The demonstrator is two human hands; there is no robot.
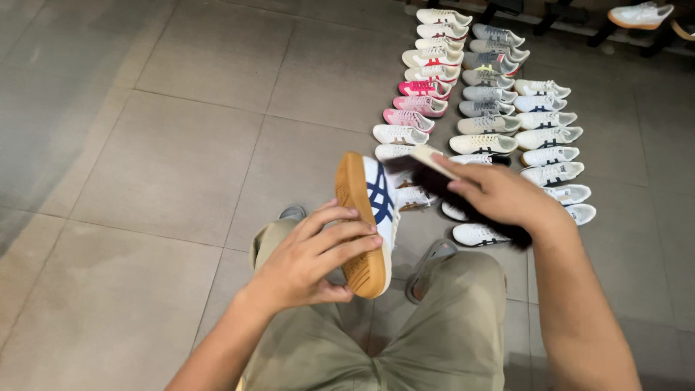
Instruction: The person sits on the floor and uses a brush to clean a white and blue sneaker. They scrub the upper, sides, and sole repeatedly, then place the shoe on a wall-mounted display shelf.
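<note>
My left hand [315, 253] grips a white sneaker [369, 217] with blue stripes and a tan gum sole, held on its side with the sole facing left. My right hand [499, 194] holds a brush [434, 165] with a pale wooden back and dark bristles, set against the sneaker's upper near its far end. Both hands are above my knees in khaki trousers.
Three rows of sneakers [485, 123] lie on the grey tiled floor [166, 159] ahead, mostly white and grey, a few pink [423, 105]. One more white shoe [641, 14] rests on a rack at the top right. My sandalled feet [431, 261] are below the hands.
</note>
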